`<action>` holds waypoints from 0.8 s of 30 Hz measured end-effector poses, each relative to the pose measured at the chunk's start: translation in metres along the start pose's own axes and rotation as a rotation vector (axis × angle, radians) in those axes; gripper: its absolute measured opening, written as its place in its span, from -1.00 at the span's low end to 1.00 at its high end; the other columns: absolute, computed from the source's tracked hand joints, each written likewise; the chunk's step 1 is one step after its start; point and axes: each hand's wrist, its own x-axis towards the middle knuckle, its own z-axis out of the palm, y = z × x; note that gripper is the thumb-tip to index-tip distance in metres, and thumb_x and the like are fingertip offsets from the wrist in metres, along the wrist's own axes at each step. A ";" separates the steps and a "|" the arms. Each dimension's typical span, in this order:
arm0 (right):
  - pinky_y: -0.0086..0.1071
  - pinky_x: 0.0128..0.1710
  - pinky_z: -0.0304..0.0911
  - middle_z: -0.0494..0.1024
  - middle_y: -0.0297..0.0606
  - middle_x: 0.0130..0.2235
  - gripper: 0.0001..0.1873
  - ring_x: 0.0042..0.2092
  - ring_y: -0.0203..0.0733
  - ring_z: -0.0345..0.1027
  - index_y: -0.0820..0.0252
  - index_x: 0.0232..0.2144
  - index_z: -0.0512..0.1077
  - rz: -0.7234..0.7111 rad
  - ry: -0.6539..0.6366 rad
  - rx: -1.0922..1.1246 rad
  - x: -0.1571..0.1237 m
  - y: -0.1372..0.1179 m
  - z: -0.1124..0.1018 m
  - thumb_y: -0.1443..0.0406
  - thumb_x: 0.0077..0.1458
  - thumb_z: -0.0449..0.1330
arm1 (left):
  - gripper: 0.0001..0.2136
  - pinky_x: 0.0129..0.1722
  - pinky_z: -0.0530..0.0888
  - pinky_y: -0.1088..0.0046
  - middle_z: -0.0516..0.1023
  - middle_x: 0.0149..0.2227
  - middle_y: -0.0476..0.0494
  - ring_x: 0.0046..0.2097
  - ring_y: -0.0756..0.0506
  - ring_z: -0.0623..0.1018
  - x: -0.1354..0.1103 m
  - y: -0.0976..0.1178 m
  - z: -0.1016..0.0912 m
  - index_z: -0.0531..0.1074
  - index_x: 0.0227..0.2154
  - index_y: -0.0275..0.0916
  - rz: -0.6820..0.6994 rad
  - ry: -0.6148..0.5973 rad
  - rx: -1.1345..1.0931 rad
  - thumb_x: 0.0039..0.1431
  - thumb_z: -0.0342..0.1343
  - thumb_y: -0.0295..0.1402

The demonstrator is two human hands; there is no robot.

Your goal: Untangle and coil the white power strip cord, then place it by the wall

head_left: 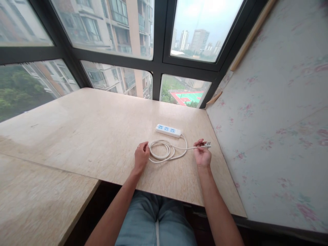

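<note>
A white power strip [168, 130] with three blue-marked sockets lies on the beige marble sill [97, 133]. Its white cable [161, 150] is wound in a loose coil just in front of the strip. My left hand [141, 156] rests at the coil's left edge, fingers curled and pinching the cable there. My right hand [202, 153] is closed on the cable's end, with the white plug [207, 145] sticking out past its fingertips to the right.
Large windows with dark frames [159, 65] close off the far side of the sill. A wall with floral paper [276, 130] stands on the right. A lower marble ledge [38, 201] lies at the left. My legs in jeans [153, 222] show below.
</note>
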 end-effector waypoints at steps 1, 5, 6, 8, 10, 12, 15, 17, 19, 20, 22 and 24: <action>-0.42 -0.18 0.44 0.49 -0.48 -0.30 -0.54 -0.25 -0.43 0.47 0.14 -0.41 0.31 -0.012 0.004 -0.013 0.002 0.001 -0.002 0.67 -0.35 -0.03 | -0.74 -0.04 0.44 0.20 0.57 -0.12 -0.29 -0.10 -0.20 0.55 0.001 0.001 -0.001 0.51 -0.20 -0.27 0.009 -0.027 0.033 0.15 0.01 -0.29; -0.40 -0.08 0.42 0.51 -0.47 -0.28 -0.56 -0.19 -0.42 0.48 0.14 -0.39 0.31 -0.023 0.019 -0.074 0.006 0.008 -0.006 0.68 -0.31 0.02 | -0.70 -0.11 0.41 0.28 0.61 -0.21 -0.21 -0.17 -0.18 0.55 0.013 0.008 -0.007 0.54 -0.26 -0.22 -0.043 -0.175 0.061 0.17 -0.02 -0.17; -0.38 -0.06 0.42 0.52 -0.46 -0.27 -0.56 -0.17 -0.40 0.49 0.14 -0.37 0.33 -0.018 0.016 -0.103 0.005 0.011 -0.005 0.67 -0.29 0.05 | -0.68 -0.14 0.40 0.32 0.61 -0.23 -0.19 -0.18 -0.17 0.54 0.017 0.010 -0.008 0.54 -0.28 -0.22 -0.073 -0.206 0.056 0.18 -0.03 -0.14; -0.31 -0.03 0.40 0.55 -0.40 -0.23 -0.55 -0.13 -0.35 0.49 0.13 -0.27 0.36 0.004 -0.022 -0.176 0.000 0.018 -0.002 0.63 -0.22 0.14 | -0.66 -0.19 0.38 0.38 0.59 -0.25 -0.18 -0.17 -0.15 0.52 0.025 0.015 -0.009 0.53 -0.32 -0.24 -0.155 -0.262 0.037 0.15 -0.01 -0.10; -0.22 0.01 0.37 0.58 -0.32 -0.19 -0.54 -0.09 -0.27 0.48 0.11 -0.16 0.38 0.040 -0.088 -0.261 -0.006 0.025 0.001 0.54 -0.15 0.24 | -0.65 -0.29 0.36 0.43 0.57 -0.28 -0.18 -0.21 -0.13 0.51 0.031 0.021 -0.010 0.52 -0.34 -0.28 -0.241 -0.325 0.005 0.08 0.07 -0.06; -0.14 0.06 0.33 0.59 -0.26 -0.16 -0.52 -0.05 -0.20 0.47 0.11 -0.09 0.38 0.069 -0.148 -0.345 -0.013 0.033 0.004 0.42 -0.12 0.33 | -0.62 -0.44 0.31 0.48 0.54 -0.37 -0.16 -0.34 -0.08 0.48 0.032 0.027 -0.011 0.50 -0.36 -0.31 -0.316 -0.416 -0.038 0.00 0.14 -0.03; -0.09 0.12 0.25 0.60 -0.20 -0.13 -0.50 -0.02 -0.13 0.46 0.14 -0.09 0.41 0.062 -0.189 -0.437 -0.017 0.040 0.005 0.28 -0.13 0.39 | -0.58 -0.61 0.13 0.52 0.46 -0.51 -0.09 -0.54 0.01 0.36 0.028 0.035 -0.011 0.48 -0.42 -0.32 -0.398 -0.563 -0.112 -0.11 0.20 0.01; -0.09 0.15 0.22 0.60 -0.19 -0.12 -0.51 -0.01 -0.11 0.46 0.16 -0.12 0.44 0.053 -0.190 -0.463 -0.016 0.041 0.005 0.22 -0.14 0.41 | -0.59 -0.65 0.05 0.54 0.39 -0.57 -0.02 -0.59 0.05 0.29 0.021 0.038 -0.009 0.45 -0.44 -0.31 -0.451 -0.633 -0.200 -0.16 0.25 -0.02; -0.11 0.16 0.21 0.60 -0.18 -0.11 -0.53 0.01 -0.10 0.45 0.16 -0.15 0.45 0.066 -0.183 -0.472 -0.014 0.040 0.004 0.17 -0.13 0.41 | -0.60 -0.65 0.03 0.56 0.34 -0.61 0.04 -0.61 0.08 0.24 0.015 0.041 -0.007 0.44 -0.42 -0.30 -0.491 -0.653 -0.313 -0.20 0.29 -0.06; -0.11 0.16 0.21 0.60 -0.18 -0.10 -0.54 0.03 -0.09 0.44 0.15 -0.14 0.45 0.079 -0.186 -0.473 -0.013 0.040 0.003 0.14 -0.11 0.40 | -0.61 -0.65 0.03 0.57 0.32 -0.62 0.06 -0.62 0.09 0.23 0.012 0.042 -0.005 0.43 -0.41 -0.30 -0.504 -0.649 -0.368 -0.22 0.31 -0.09; -0.11 0.13 0.25 0.60 -0.17 -0.09 -0.54 0.04 -0.09 0.44 0.12 -0.11 0.44 0.111 -0.202 -0.474 -0.013 0.037 0.004 0.08 -0.05 0.36 | -0.63 -0.64 0.05 0.57 0.30 -0.64 0.07 -0.62 0.11 0.22 0.008 0.044 -0.003 0.41 -0.43 -0.30 -0.508 -0.634 -0.457 -0.23 0.32 -0.13; -0.08 0.08 0.29 0.60 -0.16 -0.10 -0.51 0.01 -0.08 0.47 0.09 -0.07 0.41 0.148 -0.222 -0.473 -0.014 0.034 0.006 0.02 -0.01 0.32 | -0.66 -0.63 0.05 0.57 0.29 -0.65 0.08 -0.63 0.12 0.21 0.006 0.046 -0.004 0.39 -0.49 -0.30 -0.498 -0.638 -0.525 -0.22 0.33 -0.17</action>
